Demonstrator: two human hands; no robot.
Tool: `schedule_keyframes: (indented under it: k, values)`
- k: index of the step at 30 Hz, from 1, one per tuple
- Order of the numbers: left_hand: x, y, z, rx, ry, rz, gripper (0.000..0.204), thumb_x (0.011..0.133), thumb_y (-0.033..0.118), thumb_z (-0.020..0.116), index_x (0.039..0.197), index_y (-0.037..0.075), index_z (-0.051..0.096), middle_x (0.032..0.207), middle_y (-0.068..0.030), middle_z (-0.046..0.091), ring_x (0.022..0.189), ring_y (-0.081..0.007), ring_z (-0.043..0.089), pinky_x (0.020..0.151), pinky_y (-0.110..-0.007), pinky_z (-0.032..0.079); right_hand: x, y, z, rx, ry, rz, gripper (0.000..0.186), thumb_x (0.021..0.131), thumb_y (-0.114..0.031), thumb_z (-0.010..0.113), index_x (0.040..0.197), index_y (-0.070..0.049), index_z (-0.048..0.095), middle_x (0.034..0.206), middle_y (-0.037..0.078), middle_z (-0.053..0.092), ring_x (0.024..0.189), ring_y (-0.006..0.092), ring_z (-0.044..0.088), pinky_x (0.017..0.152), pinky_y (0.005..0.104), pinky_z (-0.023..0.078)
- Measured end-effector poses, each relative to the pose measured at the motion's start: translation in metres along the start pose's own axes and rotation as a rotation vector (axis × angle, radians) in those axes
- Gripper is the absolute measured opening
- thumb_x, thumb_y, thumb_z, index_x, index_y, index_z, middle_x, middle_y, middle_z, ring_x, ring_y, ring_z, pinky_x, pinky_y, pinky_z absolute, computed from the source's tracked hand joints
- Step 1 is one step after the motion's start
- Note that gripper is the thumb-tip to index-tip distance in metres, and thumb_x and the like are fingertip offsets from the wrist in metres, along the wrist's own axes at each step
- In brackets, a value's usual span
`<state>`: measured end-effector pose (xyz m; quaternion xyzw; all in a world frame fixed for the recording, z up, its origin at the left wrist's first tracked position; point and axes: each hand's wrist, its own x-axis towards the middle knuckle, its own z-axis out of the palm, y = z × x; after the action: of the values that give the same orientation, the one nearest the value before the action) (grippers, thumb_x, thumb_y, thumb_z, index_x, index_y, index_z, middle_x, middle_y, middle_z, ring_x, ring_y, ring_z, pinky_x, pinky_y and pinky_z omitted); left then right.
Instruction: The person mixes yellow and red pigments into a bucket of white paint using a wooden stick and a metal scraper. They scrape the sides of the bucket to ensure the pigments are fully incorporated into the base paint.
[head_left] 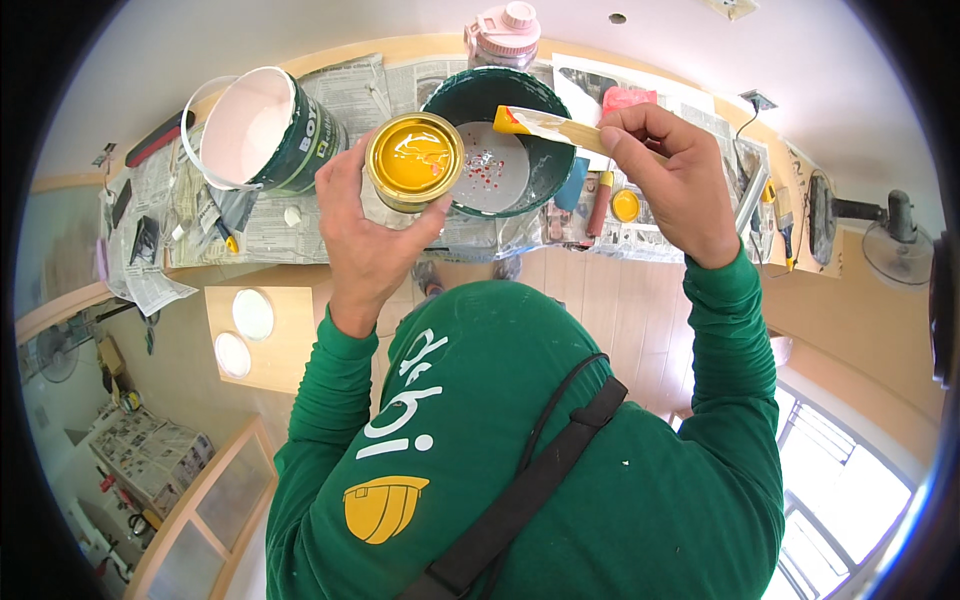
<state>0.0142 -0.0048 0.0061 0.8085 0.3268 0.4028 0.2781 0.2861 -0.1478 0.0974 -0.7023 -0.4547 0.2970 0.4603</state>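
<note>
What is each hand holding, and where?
Left hand grips the yellow paint can by its side; right hand holds the stir stick by its upper end.

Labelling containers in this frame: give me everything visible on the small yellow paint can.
The small paint can is a round metal tin with a gold-coloured rim, open, no lid on it. It holds glossy yellow paint that reflects the light. The left hand grips it from below and the side, raised above the newspaper-covered table. It sits just left of the green bucket, overlapping its rim in the picture. The stick in the right hand is apart from it.
</note>
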Motion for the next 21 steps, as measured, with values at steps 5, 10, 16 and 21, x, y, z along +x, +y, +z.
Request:
schedule_keyframes:
  k: [5,10,16,21]
  values:
    - [0.0,-0.006,0.001,-0.02,-0.01,-0.009,0.082,0.071,0.022,0.097,0.141,-0.002,0.06,0.127,-0.0183,0.064,0.122,-0.034,0.058,0.106,-0.045,0.049,-0.004,0.034,0.008,-0.171,0.104,-0.177,0.021,0.101,-0.017,0.073,0.11,0.002,0.076,0.09,0.006,0.071,0.071,0.0109,0.067,0.055,0.0295,0.055]
    - [0.002,-0.006,0.002,0.005,-0.02,-0.006,0.082,0.072,0.022,0.097,0.141,-0.002,0.06,0.128,-0.0185,0.064,0.123,-0.0344,0.058,0.106,-0.046,0.049,-0.007,0.028,0.015,-0.271,0.155,-0.143,0.016,0.096,-0.014,0.076,0.106,-0.001,0.078,0.09,0.009,0.071,0.082,0.0194,0.07,0.073,0.0364,0.056]
    - [0.003,-0.008,0.0,-0.006,-0.03,-0.019,0.083,0.072,0.024,0.097,0.142,-0.003,0.06,0.129,-0.0191,0.064,0.124,-0.0348,0.058,0.107,-0.047,0.049,-0.006,0.03,0.019,-0.42,0.206,-0.323,0.012,0.093,-0.012,0.078,0.1,-0.002,0.077,0.087,0.011,0.069,0.079,0.028,0.067,0.071,0.0381,0.054]
    - [0.002,-0.009,-0.002,0.006,-0.033,-0.016,0.084,0.072,0.024,0.097,0.142,-0.003,0.059,0.129,-0.0194,0.064,0.124,-0.0349,0.058,0.107,-0.047,0.049,-0.008,0.028,0.021,-0.436,0.214,-0.33,0.011,0.092,-0.01,0.078,0.1,-0.003,0.077,0.087,0.011,0.069,0.08,0.0274,0.067,0.071,0.0381,0.054]
